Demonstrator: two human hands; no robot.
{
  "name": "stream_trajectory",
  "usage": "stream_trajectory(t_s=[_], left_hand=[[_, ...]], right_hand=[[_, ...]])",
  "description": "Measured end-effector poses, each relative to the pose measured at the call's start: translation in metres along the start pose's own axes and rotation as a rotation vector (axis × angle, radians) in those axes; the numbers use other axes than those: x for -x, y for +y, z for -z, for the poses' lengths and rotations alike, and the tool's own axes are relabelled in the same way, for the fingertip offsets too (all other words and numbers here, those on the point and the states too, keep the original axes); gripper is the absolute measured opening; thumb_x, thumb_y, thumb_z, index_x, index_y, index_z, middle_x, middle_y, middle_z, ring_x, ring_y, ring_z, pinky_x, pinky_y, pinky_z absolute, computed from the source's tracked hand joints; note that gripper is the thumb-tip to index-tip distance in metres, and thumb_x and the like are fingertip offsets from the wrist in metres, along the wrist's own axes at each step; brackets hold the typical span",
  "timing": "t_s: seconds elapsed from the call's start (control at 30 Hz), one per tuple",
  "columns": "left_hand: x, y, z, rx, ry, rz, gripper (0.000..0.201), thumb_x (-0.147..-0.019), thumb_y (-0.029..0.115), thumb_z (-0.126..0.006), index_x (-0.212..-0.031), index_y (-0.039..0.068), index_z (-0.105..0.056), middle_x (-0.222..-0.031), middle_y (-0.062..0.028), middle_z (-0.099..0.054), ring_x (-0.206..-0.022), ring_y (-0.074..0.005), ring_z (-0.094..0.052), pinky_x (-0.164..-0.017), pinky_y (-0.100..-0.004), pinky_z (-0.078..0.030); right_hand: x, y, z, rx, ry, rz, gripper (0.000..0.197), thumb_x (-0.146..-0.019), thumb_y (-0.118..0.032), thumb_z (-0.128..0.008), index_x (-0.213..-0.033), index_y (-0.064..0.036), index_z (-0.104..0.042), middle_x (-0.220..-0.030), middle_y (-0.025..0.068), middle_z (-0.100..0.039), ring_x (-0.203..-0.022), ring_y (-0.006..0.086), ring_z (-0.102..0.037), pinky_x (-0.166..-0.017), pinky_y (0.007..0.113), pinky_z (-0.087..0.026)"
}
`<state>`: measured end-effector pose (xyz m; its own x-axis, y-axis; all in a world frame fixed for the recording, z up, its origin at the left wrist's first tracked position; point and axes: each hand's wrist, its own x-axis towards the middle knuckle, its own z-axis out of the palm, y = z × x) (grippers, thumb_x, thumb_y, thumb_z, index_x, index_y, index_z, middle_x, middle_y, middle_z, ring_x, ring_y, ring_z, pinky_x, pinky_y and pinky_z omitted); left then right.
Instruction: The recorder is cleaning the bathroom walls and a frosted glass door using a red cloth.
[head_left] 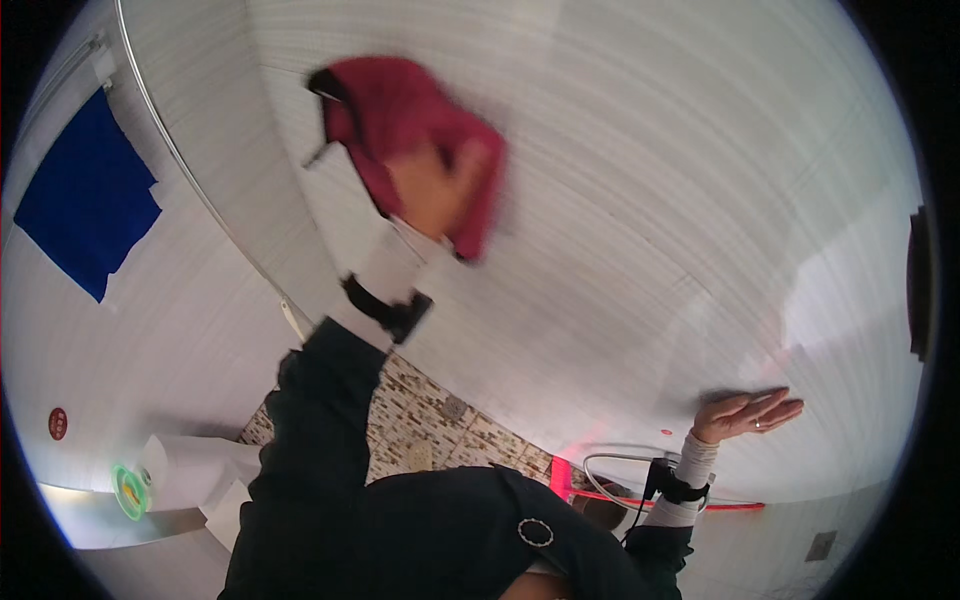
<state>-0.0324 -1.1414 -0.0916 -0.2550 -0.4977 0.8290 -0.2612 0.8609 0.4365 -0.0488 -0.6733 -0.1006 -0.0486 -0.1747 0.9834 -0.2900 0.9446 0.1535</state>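
One pale, streaked wall (650, 250) fills most of the view, with one strip of brown-and-cream tiled floor (490, 430) below. Two cloths show. The larger, a dark red cloth (385, 105), lies against the wall at upper centre-left, under the left hand: plain, black-edged along its left side, its outline uneven and softened by blur. The other, a blue cloth (88, 200), hangs at far left.

Two hands are in view. The left hand (435, 185) is on the red cloth, too blurred to tell whether its fingers grip or only press. The right hand (745, 413) is open and bare, fingers extended, at the wall, lower right. Two black wristbands (672, 485), one per wrist, and one ring (757, 425) on the right hand are smaller.
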Motion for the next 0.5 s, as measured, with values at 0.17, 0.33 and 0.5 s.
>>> stream_trajectory(t_s=[0.17,0.33,0.5], left_hand=[[0.144,0.168,0.015,0.381,-0.474,-0.627,0.047,-0.08,0.047,-0.059,-0.104,0.006,-0.062,-0.108,-0.0145,-0.058,-0.105,-0.0323,-0.05,-0.087,-0.0564,-0.033],[0.21,0.233,-0.008,0.624,-0.222,-0.909,0.051,-0.074,0.049,-0.06,-0.11,0.012,-0.063,-0.124,-0.0098,-0.055,-0.118,-0.0301,-0.046,-0.094,-0.0618,-0.027],[0.15,0.179,-0.054,0.539,-0.246,-0.238,0.07,-0.08,0.059,-0.057,-0.13,0.009,-0.048,-0.134,-0.0158,-0.044,-0.121,-0.0372,-0.042,-0.102,-0.0565,-0.029]], right_hand=[[-0.002,-0.006,-0.002,-0.049,-0.013,-0.015,0.057,-0.099,-0.035,-0.032,-0.145,-0.001,-0.027,-0.153,0.0227,-0.014,-0.141,0.0398,-0.013,-0.112,0.052,-0.014],[0.025,0.012,-0.011,-0.158,-0.018,-0.303,0.061,-0.101,-0.046,-0.019,-0.143,-0.0044,-0.032,-0.154,0.0168,-0.016,-0.141,0.0351,-0.015,-0.113,0.045,-0.022],[0.011,0.018,0.003,-0.099,-0.082,0.018,0.058,-0.097,-0.037,-0.034,-0.143,-0.0024,-0.031,-0.151,0.0289,-0.011,-0.139,0.0481,-0.008,-0.109,0.062,-0.009]])
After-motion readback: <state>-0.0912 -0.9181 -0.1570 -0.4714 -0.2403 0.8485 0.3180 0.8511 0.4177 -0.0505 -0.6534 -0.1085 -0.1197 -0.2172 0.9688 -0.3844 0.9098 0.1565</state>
